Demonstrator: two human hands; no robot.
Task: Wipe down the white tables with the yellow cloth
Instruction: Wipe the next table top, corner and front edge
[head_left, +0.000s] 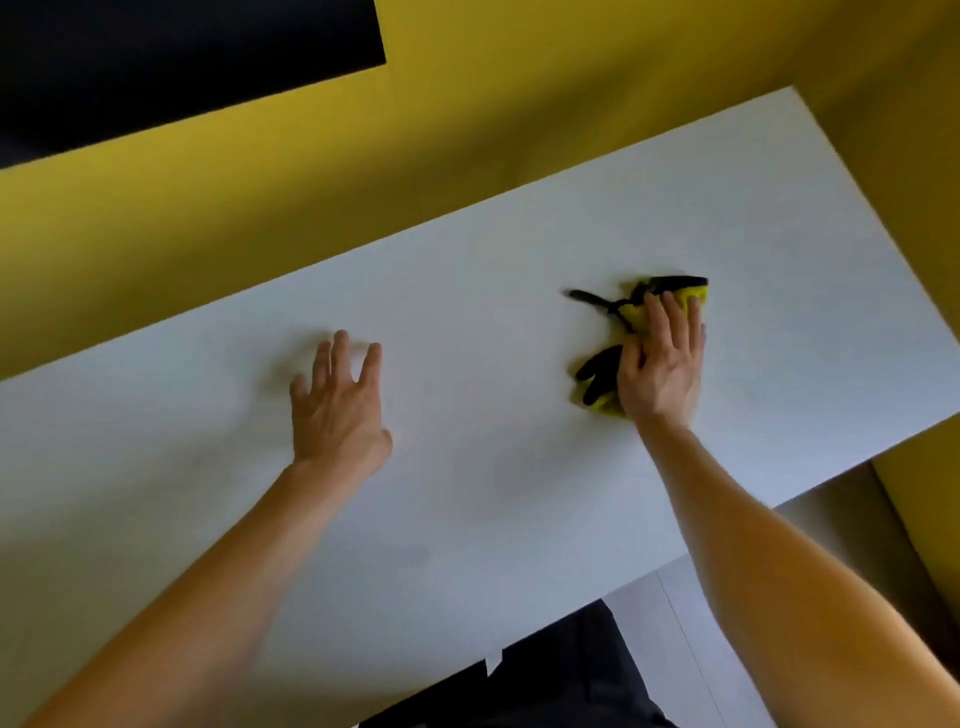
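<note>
Head: right hand (660, 364) flat on yellow cloth (635, 313)

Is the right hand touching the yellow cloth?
Touching. The head view shows the right hand lying flat on top of the yellow cloth, with straight fingers across it, pressing it onto the white table.

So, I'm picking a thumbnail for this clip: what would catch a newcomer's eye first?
The yellow cloth with black trim, pressed under the right hand on the right of the white table. Then the left hand, fingers spread, near its middle, and the yellow wall behind.
</note>
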